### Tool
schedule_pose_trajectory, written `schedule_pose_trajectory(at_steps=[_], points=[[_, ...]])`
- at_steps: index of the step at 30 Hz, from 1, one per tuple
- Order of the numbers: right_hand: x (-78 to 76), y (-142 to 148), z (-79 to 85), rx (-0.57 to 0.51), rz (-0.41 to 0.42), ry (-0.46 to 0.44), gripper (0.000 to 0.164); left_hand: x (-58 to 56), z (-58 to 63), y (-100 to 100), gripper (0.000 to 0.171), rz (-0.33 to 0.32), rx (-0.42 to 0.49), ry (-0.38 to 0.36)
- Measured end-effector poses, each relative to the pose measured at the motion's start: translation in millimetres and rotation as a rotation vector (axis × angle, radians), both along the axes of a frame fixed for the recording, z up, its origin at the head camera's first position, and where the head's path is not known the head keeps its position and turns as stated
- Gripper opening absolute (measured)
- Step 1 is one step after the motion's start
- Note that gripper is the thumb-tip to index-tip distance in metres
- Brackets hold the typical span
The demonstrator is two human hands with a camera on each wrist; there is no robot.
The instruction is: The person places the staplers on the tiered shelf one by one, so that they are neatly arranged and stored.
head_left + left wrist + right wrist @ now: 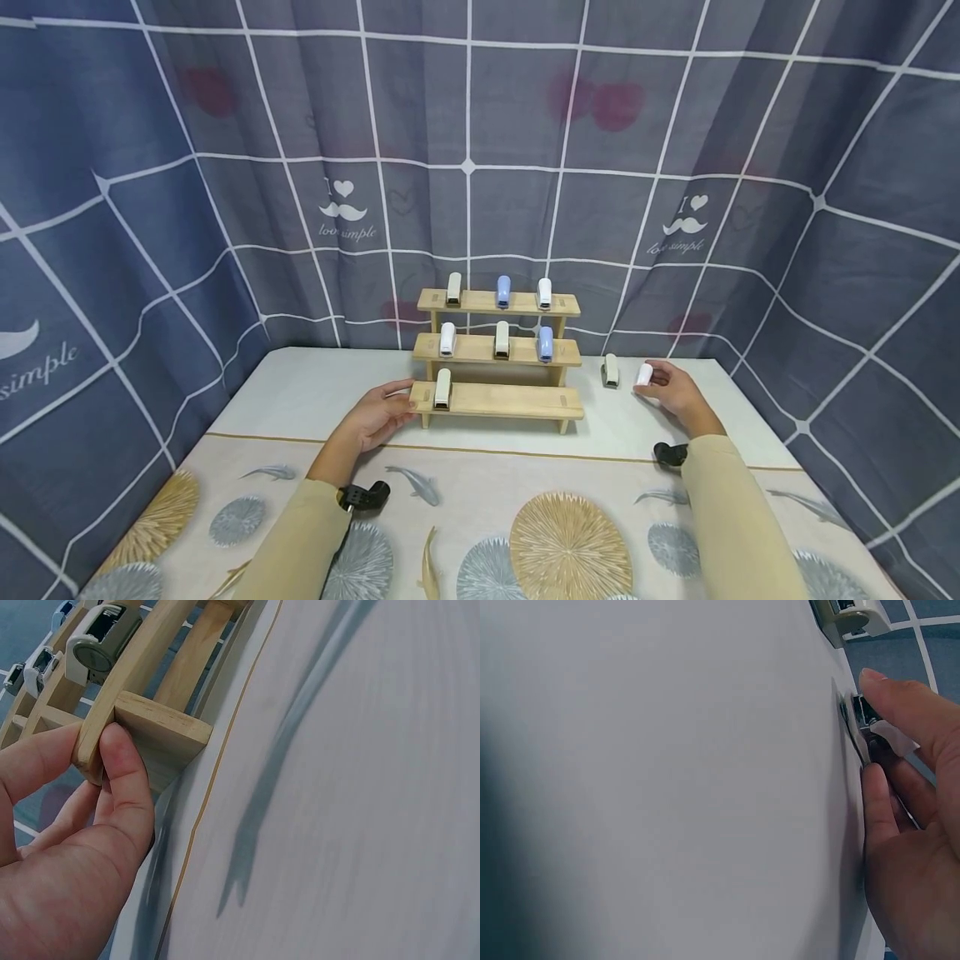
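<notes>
A three-tier wooden display shelf (517, 402) stands on the table, and my left hand (378, 414) pinches the left end of its lowest board between thumb and fingers. On that board, near the held end, sits a pale green stapler (442, 388). To the right of the shelf, my right hand (678, 393) grips a small white stapler (643, 375) at the tabletop. The fingers partly cover this stapler in the right wrist view. Just left of it stands another pale green stapler (610, 372), apart from the hand.
The middle board bears a white stapler (447, 339), a pale green one and a blue stapler (545, 343). Pale green, blue and white staplers stand along the top board (480, 298). A checked curtain (420, 108) surrounds the back and sides; a patterned cloth (465, 492) covers the table's front.
</notes>
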State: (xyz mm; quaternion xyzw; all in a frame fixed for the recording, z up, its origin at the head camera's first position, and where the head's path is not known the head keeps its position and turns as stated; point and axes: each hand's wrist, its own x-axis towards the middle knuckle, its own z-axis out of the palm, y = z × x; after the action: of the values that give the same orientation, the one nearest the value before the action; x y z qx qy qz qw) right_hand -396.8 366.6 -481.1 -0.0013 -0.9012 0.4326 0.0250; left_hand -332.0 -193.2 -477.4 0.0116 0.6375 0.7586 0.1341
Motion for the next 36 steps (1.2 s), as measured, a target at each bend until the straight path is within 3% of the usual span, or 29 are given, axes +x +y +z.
schedule_pose_trajectory(at_steps=[20,36], points=[[12.6,-17,1.5,0.087,-0.092,0.054,0.071,-0.1,-1.6,0,0.071,-0.015,0.009,0.011],[30.2,-26,1.1,-0.088,-0.095,0.078,0.075,1.1,0.9,-1,0.071,-0.026,0.007,0.024]])
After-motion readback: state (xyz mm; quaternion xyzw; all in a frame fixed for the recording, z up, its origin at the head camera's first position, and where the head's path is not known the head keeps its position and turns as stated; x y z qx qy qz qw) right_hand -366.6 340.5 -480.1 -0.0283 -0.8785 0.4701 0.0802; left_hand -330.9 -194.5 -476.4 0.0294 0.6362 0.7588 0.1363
